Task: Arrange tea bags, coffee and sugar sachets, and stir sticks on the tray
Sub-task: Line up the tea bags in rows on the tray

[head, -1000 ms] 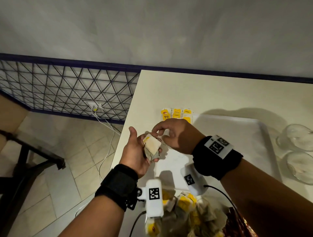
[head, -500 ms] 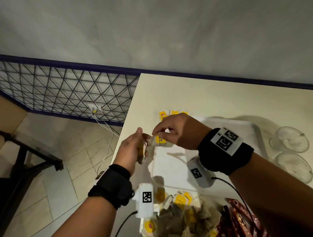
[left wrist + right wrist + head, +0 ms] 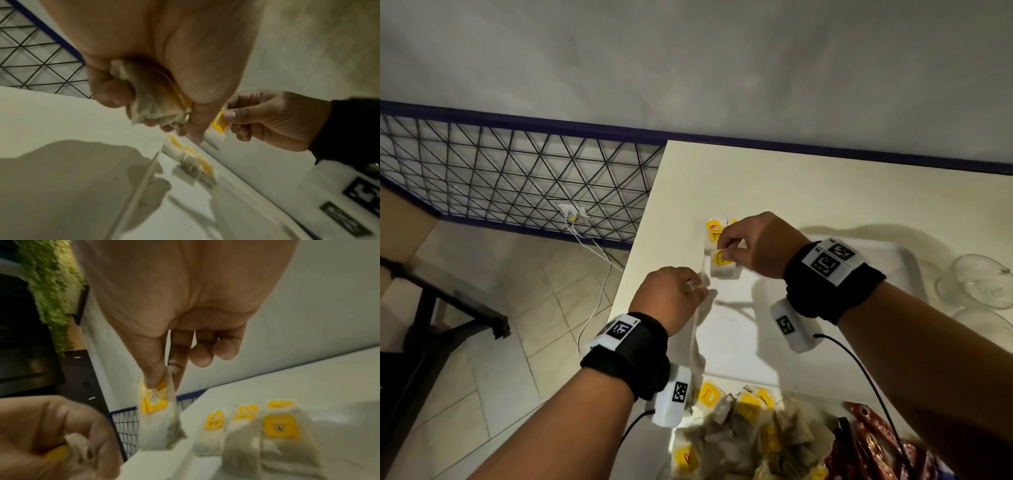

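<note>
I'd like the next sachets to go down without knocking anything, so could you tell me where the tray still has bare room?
Bare: the tray middle and right side. Crowded: its far-left corner, where the tea bags lie, and the pile by its near edge.

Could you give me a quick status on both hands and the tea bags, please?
Right hand pinches one tea bag over tray corner. Left hand grips spare tea bags. Nothing in the way.

A yellow-tagged tea bag (image 3: pixel 722 265) hangs upright over the white tray's (image 3: pixel 907 263) far-left corner, beside laid bags (image 3: pixel 714 230).
</note>
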